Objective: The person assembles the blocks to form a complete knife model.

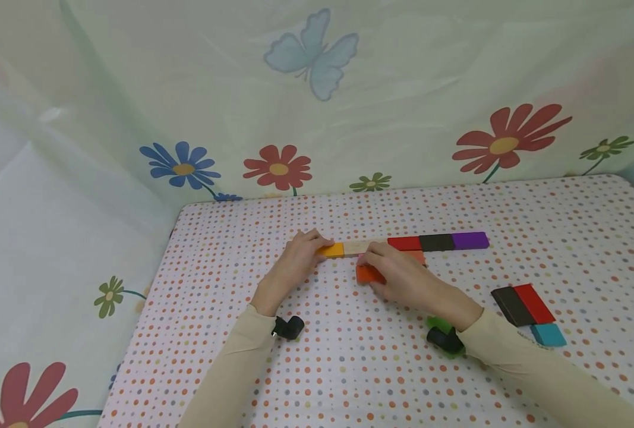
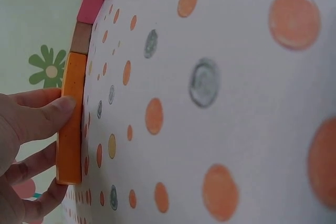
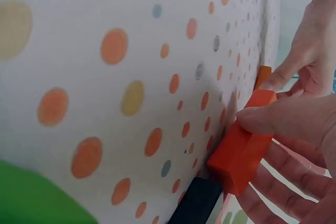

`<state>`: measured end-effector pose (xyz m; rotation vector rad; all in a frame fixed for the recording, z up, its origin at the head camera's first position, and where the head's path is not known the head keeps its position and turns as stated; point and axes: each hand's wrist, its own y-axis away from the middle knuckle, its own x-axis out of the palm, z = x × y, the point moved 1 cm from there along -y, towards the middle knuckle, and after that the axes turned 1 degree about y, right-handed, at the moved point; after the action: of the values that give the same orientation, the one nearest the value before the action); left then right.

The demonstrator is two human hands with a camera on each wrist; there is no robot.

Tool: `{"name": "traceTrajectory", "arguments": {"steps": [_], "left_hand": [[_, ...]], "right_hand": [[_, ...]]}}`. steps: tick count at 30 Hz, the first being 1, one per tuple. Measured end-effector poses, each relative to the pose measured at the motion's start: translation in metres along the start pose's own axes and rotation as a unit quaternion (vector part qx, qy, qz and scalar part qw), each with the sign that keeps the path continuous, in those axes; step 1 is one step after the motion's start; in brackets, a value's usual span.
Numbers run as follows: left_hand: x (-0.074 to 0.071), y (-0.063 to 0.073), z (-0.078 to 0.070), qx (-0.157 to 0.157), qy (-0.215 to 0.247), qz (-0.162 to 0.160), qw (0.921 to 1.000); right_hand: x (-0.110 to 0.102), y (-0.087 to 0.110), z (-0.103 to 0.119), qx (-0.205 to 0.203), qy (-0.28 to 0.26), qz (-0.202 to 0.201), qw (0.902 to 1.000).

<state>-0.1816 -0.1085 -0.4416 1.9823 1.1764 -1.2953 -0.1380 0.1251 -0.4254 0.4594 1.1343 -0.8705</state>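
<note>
A row of flat blocks lies across the table. My left hand (image 1: 302, 252) is at its left end, holding the yellow-orange block (image 2: 72, 124) with the thumb on one face and fingers behind. Beside that block come a plain wood block (image 1: 356, 248), a red block (image 1: 404, 244), a dark block (image 1: 437, 242) and a purple block (image 1: 470, 240). Just in front of the row, my right hand (image 1: 399, 276) grips an orange-red block (image 3: 244, 153) between thumb and fingers. A pink block (image 2: 93, 1) lies behind it along the row, partly hidden by the right hand in the head view.
On the right lie another dark block (image 1: 511, 306), a red block (image 1: 534, 304) and a blue block (image 1: 549, 334). A green block (image 1: 439, 324) sits under the right wrist, partly covered by the black wrist camera (image 1: 445, 340). A flowered curtain (image 1: 402, 89) hangs behind the dotted table (image 1: 359, 380).
</note>
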Motion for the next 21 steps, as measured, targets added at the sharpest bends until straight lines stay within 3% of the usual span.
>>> {"name": "traceTrajectory", "arguments": {"steps": [21], "left_hand": [[0.0014, -0.0006, 0.0008, 0.008, -0.008, -0.007, 0.9999]], "right_hand": [[0.0031, 0.0015, -0.0018, -0.002, 0.056, 0.001, 0.9984]]}}
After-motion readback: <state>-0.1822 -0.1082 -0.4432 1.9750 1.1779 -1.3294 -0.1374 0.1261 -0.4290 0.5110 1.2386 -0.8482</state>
